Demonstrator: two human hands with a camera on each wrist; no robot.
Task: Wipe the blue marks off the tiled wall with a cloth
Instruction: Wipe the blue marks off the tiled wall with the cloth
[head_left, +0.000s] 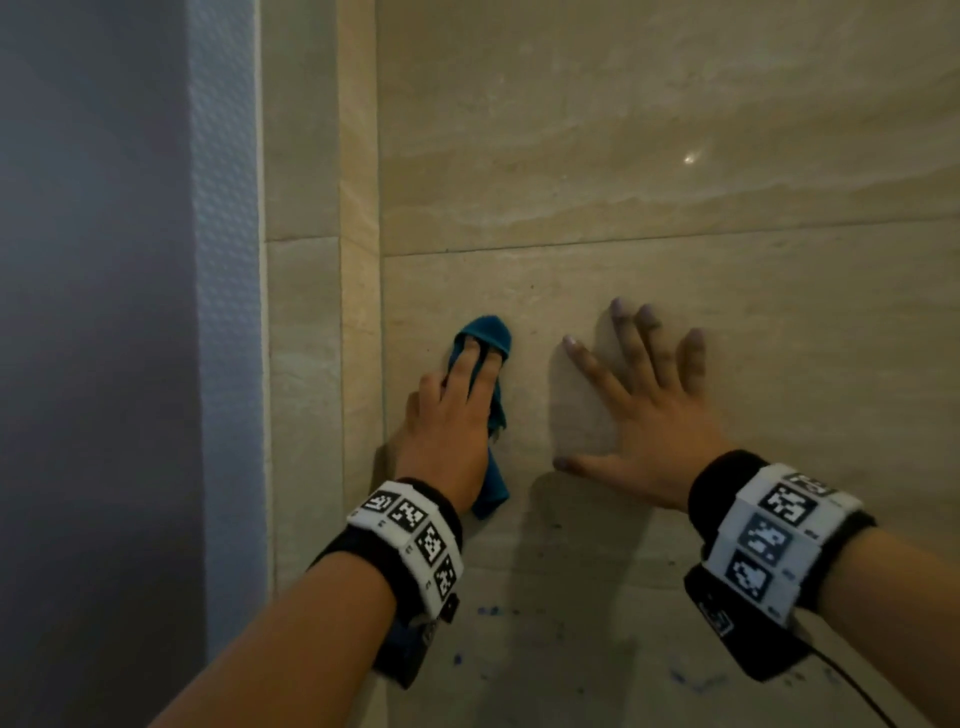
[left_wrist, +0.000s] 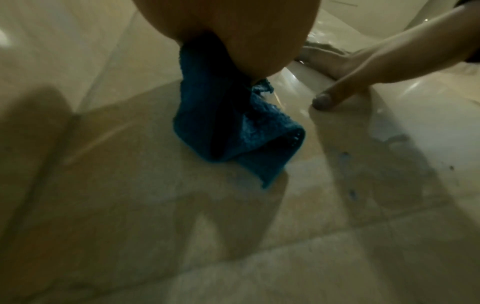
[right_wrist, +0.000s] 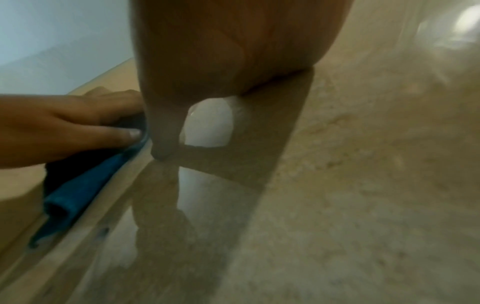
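My left hand (head_left: 470, 364) holds a blue cloth (head_left: 488, 332) against the beige tiled wall (head_left: 675, 130), near its left corner. Two fingers are tucked into a fold at the cloth's top, and the rest hangs below the palm (left_wrist: 233, 131). My right hand (head_left: 644, 395) lies flat on the tile just to the right, fingers spread, holding nothing. Small blue marks (head_left: 488, 610) dot the tile below both wrists, with more at the lower right (head_left: 691, 678). In the right wrist view the left hand (right_wrist: 64, 127) presses the cloth (right_wrist: 78, 191) down.
A narrow tiled return (head_left: 311, 312) juts out left of the cloth, beside a grey-blue textured wall (head_left: 104, 312). A horizontal grout line (head_left: 623, 241) runs above both hands. A black cable (head_left: 852, 691) trails from the right wristband.
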